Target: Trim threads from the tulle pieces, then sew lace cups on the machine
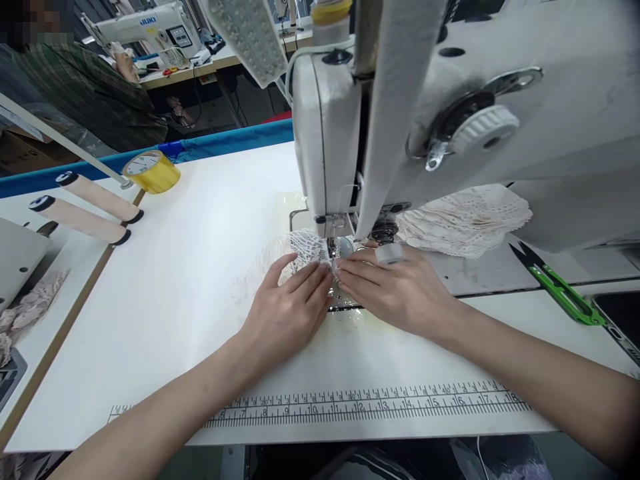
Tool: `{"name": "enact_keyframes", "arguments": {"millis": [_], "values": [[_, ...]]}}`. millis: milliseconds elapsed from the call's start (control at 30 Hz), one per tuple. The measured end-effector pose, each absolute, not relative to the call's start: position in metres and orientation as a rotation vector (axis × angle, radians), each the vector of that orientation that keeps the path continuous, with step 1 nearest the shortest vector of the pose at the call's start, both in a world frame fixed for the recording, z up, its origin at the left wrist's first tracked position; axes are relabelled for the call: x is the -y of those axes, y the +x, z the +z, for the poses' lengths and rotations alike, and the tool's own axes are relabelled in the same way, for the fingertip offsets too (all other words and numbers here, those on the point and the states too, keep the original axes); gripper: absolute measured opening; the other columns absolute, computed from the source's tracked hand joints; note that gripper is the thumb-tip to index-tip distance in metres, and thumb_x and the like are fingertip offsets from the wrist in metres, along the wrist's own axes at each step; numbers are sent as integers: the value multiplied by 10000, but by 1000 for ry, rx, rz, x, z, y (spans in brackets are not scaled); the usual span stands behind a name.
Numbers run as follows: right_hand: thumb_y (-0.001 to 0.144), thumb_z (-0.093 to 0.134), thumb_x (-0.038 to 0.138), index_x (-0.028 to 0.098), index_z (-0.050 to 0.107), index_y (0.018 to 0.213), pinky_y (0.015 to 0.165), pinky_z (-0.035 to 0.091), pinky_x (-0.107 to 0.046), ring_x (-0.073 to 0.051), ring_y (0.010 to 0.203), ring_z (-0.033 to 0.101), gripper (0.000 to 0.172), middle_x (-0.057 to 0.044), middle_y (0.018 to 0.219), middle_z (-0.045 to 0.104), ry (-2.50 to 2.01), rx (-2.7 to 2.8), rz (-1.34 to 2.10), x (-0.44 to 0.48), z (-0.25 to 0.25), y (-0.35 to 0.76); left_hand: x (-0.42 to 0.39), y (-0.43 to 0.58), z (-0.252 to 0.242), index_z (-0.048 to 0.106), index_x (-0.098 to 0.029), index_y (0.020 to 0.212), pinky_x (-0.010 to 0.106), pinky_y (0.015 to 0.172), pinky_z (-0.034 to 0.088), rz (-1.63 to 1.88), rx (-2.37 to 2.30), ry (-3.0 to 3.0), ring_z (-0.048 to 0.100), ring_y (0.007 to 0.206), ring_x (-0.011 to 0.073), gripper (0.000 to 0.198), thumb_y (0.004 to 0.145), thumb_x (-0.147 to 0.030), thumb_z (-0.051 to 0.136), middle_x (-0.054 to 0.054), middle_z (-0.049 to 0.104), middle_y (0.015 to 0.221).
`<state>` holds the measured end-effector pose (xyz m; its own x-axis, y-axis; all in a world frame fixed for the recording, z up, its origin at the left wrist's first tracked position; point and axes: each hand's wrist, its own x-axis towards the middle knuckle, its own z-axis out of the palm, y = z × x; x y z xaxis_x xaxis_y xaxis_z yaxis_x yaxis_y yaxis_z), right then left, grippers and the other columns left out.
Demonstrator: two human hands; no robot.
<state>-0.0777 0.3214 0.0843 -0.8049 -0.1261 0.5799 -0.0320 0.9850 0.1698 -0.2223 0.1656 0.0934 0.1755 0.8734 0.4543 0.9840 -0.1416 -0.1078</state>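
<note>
A piece of white lace [306,247] lies under the needle area of a large white sewing machine [330,133]. My left hand [287,307] rests on the near edge of this lace, fingers stretched toward the needle and thumb apart. Just right of the needle, my right hand [395,287] lies flat with its fingers extended beside the metal plate; a pale band circles one finger. The fingertips of both hands nearly meet in front of the needle. Whatever lies beneath them is hidden.
Stacked lace [465,220] sits behind my right hand. Green thread snips [565,293] and a dark phone [620,310] are at the right. Yellow tape [151,172] and two thread cones [80,219] stand left. A printed ruler [360,407] runs along the front. Another person [85,93] sits back left.
</note>
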Motion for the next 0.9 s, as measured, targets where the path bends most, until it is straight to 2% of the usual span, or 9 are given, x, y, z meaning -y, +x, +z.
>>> {"name": "enact_keyframes", "arguments": {"millis": [167,367,567,900], "values": [[960,563,223,197,730,920,815,445,-342,-133,766,641,174,3,900,761,112,2517,-223,-321,88,-76,-164,-222,92,680,-84,1114,522,1045,456,-382,1765,-2089,708,1055,243,235,934,-160,551,123,743,1120],[961,555,219,190,722,923,826,438,-338,-139,809,645,174,0,881,751,114,2539,-237,-321,89,-77,-164,-224,91,676,-75,1113,565,1068,430,-420,1773,-2090,708,1054,248,231,931,-153,558,130,741,1121],[961,548,219,154,722,961,861,444,-351,-172,878,652,185,-23,891,752,92,2532,-207,-322,84,-78,-166,-226,88,677,-79,1106,553,1074,409,-468,1784,-2061,708,1054,241,222,930,-158,569,124,742,1124],[994,487,262,179,724,978,847,445,-356,-188,863,639,251,-31,893,754,40,2568,-259,-325,82,-81,-173,-232,86,680,-91,1119,551,1105,356,-475,1821,-2056,695,1084,239,236,949,-161,532,115,738,1145]]}}
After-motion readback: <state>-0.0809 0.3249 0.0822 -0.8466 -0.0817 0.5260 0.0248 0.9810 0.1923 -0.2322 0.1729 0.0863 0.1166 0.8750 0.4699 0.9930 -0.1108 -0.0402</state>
